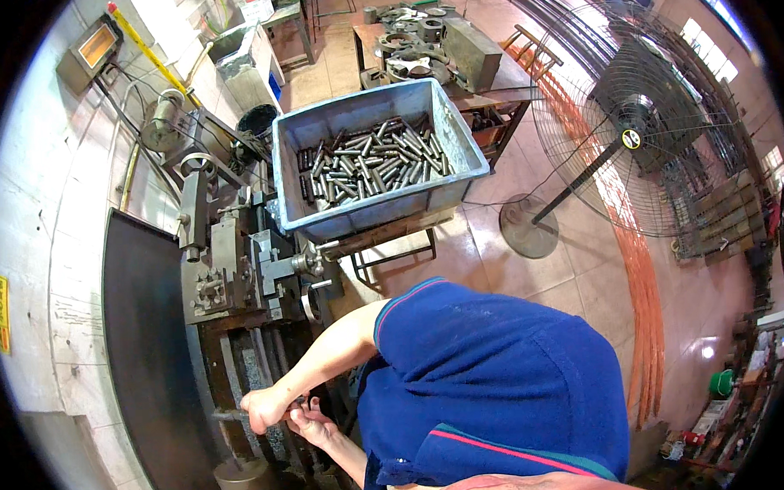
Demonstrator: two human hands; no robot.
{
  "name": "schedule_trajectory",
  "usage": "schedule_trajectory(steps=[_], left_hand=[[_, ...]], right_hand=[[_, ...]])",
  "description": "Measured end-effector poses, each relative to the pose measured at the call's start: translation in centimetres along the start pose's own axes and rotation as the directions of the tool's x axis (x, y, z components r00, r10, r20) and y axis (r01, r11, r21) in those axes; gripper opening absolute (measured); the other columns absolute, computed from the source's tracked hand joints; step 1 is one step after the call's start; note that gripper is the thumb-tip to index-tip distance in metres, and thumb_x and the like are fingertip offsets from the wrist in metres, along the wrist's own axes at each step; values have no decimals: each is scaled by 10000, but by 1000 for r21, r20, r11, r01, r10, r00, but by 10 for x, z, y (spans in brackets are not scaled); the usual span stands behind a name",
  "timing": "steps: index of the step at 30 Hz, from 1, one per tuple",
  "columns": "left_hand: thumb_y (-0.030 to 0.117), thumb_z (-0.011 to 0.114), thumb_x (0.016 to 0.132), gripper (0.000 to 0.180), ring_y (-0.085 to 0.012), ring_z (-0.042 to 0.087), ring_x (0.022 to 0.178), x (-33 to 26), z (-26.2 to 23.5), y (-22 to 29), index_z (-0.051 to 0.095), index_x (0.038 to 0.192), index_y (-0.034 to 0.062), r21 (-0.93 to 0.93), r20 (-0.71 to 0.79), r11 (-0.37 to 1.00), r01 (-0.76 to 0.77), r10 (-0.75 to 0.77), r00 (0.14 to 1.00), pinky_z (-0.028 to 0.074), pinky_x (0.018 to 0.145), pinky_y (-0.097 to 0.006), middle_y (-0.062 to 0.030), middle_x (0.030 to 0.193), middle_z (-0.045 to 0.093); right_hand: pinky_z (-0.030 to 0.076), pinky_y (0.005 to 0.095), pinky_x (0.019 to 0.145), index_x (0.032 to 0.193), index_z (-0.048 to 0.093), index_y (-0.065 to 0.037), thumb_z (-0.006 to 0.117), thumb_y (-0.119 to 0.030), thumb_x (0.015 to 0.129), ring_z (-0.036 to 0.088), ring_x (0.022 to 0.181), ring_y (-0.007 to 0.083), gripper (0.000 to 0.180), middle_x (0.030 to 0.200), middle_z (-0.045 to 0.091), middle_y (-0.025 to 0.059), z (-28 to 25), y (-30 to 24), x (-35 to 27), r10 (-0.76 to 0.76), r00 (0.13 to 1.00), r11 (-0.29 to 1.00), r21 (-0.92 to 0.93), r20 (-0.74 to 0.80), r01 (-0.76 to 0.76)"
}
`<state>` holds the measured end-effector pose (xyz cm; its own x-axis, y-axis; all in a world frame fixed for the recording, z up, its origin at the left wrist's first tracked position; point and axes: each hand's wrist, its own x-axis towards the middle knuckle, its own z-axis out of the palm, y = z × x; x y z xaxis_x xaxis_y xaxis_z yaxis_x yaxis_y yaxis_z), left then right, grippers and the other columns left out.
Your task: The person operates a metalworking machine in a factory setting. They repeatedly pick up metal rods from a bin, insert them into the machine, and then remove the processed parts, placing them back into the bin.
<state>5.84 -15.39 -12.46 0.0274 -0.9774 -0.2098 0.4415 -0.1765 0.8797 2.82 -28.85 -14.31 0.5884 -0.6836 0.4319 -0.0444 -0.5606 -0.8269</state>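
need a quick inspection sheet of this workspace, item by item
surface: dark metal lathe bed, greasy
job's things: small dark part at the fingers, too small to tell
clutter: grey tub of short metal rods; round metal block low down
grips: left hand fisted at the machine; right hand touching it, fingers curled
cables: black cables on the tiled wall
surroundings: pedestal fan, orange rods on the floor

At twelve o'clock a matt grey plastic bin (pixel 367 159) holds dull, dark steel rods (pixel 372 164), beside greasy, rough cast-metal lathe (pixel 237 268) at nine, glossy floor tiles (pixel 531 283) and a wire-mesh metal fan (pixel 638 124) at two.
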Motion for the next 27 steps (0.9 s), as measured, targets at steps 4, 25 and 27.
schedule_trajectory(steps=[4, 25, 27], left_hand=[[372, 782, 657, 567, -171, 583, 849, 4, 10, 2, 517, 1068, 85, 16, 78, 1000, 23, -24, 997, 460, 655, -297, -29, 974, 606], [145, 789, 663, 640, -76, 515, 696, -77, 130, 13, 479, 1213, 36, 793, 276, 605, -73, -250, 928, 440, 601, -221, -17, 852, 565], [70, 702, 735, 476, -48, 477, 646, -80, 135, 17, 509, 1163, -3, 596, 246, 802, -41, -134, 960, 399, 553, -195, -16, 816, 571]], right_hand=[[418, 377, 523, 729, 526, 37, 601, -107, 597, 544, 626, 209, 210, 634, 532, 131, -41, -40, -16, 433, 899, 886, 210, -57, -414], [440, 313, 536, 888, 611, -40, 499, -18, 708, 543, 620, 148, 213, 842, 654, 83, -158, -163, -211, 897, 375, 346, 900, -234, -266], [392, 278, 479, 917, 626, -44, 503, -2, 708, 507, 573, 113, 246, 845, 654, 67, -191, -164, -228, 804, 493, 528, 782, -333, -331]])
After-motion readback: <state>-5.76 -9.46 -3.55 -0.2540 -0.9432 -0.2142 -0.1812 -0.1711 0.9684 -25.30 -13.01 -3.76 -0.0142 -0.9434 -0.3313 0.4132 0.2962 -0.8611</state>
